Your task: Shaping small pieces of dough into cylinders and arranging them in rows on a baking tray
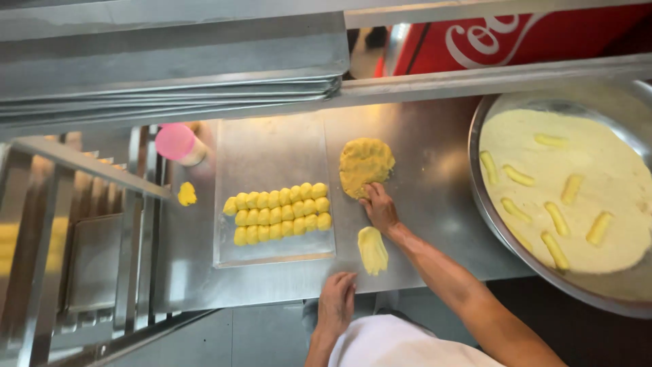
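Two hands (380, 207), one dough mound (366, 165), perhaps thirty balls (278, 213)

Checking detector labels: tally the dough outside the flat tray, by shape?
Large flat dough mound, at the right hand's fingertips: 1
Oblong dough piece: 1
Small dough scrap: 1
Dough sticks in the round pan: 8 clear, a possible ninth too faint to tell
Total: 11

A stainless steel worktable (421, 156) reflects warm overhead light beneath a steel shelf (170, 61), with a metal rack (88, 258) at one side, grey floor (265, 336) below and a red cooler (516, 34) behind.
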